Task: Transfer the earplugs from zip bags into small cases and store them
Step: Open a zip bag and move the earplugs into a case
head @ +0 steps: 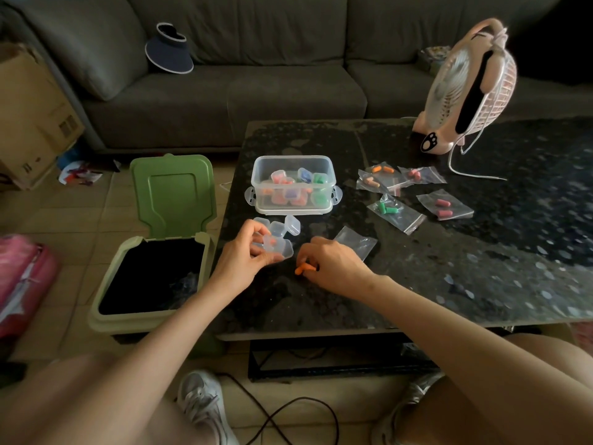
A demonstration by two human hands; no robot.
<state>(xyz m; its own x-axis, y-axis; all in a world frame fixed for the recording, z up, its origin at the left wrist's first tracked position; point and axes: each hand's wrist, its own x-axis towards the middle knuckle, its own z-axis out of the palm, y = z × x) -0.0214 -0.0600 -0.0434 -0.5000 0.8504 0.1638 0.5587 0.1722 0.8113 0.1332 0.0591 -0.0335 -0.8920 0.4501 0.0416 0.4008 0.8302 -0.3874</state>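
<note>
Loading an orange earplug (300, 270) into a small case (279, 248)
Left hand (247, 256) grips the case; right hand (335, 266) pinches the earplug at the surface (417, 284) — soft, light foam, judged best nipped mid-body.

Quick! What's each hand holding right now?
Left hand: holds a small clear case.
Right hand: pinches an orange earplug.
</note>
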